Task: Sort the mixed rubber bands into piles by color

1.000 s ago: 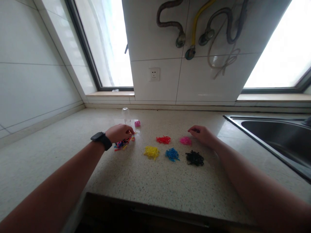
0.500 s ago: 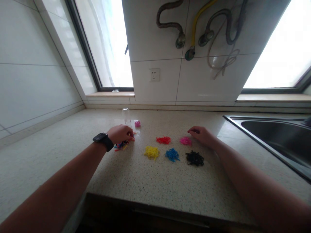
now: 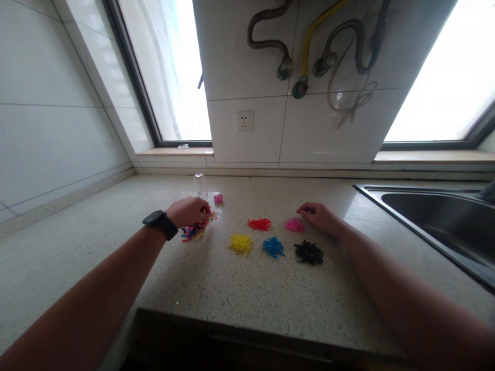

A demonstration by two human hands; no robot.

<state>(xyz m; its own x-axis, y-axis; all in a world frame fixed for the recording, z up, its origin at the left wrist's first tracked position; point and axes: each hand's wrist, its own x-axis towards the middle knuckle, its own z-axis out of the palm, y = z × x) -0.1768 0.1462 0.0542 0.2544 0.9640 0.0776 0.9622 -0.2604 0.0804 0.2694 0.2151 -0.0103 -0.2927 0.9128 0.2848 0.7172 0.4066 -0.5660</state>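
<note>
1. Left hand (image 3: 188, 210) curls over mixed bands (image 3: 193, 230), eleven o'clock from the body; I cannot tell its grip.
2. Right hand (image 3: 317, 214) curls beside pink bands (image 3: 294, 225), one o'clock; grip unclear.
3. Light fingertip pinches work best.

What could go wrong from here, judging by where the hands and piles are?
The clear container stands just beyond the left hand, so a careless move might knock it over. The right hand is close beside the pink pile and could scatter it. Only a narrow gap separates the yellow pile from the blue pile; a nudge might mix them.
</note>
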